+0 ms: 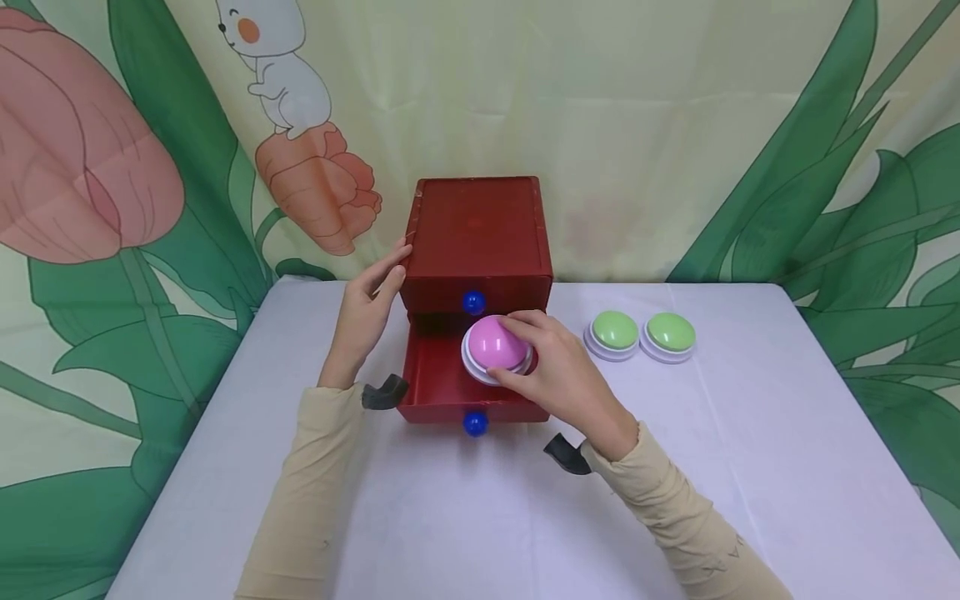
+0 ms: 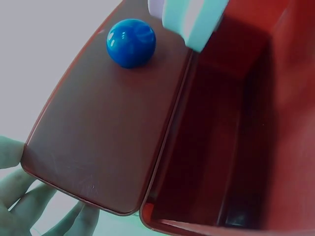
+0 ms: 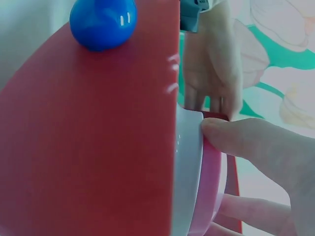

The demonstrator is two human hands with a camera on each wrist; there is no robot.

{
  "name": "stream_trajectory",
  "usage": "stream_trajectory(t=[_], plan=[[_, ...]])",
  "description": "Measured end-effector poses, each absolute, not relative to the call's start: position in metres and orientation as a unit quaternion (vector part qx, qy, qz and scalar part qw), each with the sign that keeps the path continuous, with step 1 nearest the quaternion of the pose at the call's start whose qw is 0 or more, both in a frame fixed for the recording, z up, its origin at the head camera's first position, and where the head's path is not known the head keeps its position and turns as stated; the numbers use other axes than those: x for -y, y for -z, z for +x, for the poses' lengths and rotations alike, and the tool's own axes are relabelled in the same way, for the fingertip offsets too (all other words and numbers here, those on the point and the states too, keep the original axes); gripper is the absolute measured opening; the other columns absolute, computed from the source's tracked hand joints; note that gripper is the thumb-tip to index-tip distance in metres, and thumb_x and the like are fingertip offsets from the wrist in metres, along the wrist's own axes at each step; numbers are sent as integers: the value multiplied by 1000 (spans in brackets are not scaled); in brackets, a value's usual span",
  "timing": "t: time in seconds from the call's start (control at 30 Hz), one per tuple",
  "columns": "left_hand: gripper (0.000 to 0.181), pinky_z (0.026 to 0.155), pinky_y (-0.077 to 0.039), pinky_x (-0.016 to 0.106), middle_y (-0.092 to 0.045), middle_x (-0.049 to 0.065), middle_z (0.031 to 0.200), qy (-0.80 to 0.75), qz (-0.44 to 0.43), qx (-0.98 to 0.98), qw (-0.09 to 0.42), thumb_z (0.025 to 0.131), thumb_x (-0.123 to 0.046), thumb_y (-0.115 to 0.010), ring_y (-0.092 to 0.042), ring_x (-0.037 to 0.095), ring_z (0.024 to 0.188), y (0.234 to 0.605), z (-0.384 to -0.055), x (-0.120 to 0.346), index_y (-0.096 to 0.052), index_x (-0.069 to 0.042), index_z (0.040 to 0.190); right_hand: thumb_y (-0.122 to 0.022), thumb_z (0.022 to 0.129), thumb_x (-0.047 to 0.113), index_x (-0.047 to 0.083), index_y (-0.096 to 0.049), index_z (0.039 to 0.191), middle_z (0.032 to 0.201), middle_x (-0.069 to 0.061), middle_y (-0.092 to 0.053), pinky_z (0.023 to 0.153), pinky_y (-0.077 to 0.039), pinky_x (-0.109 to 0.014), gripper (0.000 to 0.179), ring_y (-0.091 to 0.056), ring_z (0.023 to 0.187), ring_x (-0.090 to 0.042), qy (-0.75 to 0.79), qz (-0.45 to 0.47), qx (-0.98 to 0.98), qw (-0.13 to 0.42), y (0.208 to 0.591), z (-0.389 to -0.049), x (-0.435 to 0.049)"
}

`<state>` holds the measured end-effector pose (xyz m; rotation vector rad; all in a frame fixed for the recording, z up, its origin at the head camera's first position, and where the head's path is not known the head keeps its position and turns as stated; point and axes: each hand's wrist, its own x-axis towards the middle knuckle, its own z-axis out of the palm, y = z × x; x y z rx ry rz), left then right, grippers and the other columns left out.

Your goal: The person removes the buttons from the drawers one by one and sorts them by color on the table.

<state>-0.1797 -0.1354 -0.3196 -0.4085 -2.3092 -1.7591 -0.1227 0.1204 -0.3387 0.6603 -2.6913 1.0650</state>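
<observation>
Escaping wrist views, green domes (image 1: 615,330) neighbour right hand (image 1: 566,372) pinching pink dome (image 1: 491,339), left (image 1: 365,308) outstretched.

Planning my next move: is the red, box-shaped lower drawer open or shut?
Open: the drawer juts out past the red boxy cabinet, its inside showing.
</observation>
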Motion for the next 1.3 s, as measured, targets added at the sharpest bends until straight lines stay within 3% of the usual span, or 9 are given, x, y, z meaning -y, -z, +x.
stream_trajectory(t=[0.5,1.3], plan=[[42,112,-40,47,-41,11,155,599,-137,783,95,104,-13,-49,-40,26,143,318,-179,136,-50,-1,144,-87,75,21,0,-62,132,133,-16,-58,89,-58,-46,66,-56,123,-33,-325,198,919,103,335,-113,-150],[41,109,-43,47,-43,12,154,587,-141,790,108,104,-11,-49,-43,27,141,314,-177,135,-51,0,143,-87,73,13,-1,-62,129,128,-18,-59,83,-58,-52,63,-60,114,-36,-319,179,919,149,345,-110,-197]])
